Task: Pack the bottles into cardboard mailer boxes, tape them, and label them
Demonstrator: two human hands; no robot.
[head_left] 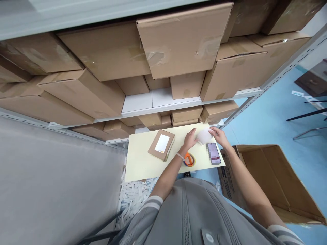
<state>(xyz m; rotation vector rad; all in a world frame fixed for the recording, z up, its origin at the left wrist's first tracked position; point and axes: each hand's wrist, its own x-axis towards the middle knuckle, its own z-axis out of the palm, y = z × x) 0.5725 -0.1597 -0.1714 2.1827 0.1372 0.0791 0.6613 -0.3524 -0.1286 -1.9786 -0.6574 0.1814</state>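
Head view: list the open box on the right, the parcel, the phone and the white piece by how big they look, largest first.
1. Open box
2. Parcel
3. Phone and white piece: too alike to rank

White sheet point(205, 136); pale-yellow tabletop point(138, 153); grey-and-white striped cuffs point(152, 203).

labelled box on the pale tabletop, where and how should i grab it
Probably grip the box by its two long edges, left hand from the left, right hand from the right: it lies flat, label up, longer than wide, both edges uncovered.
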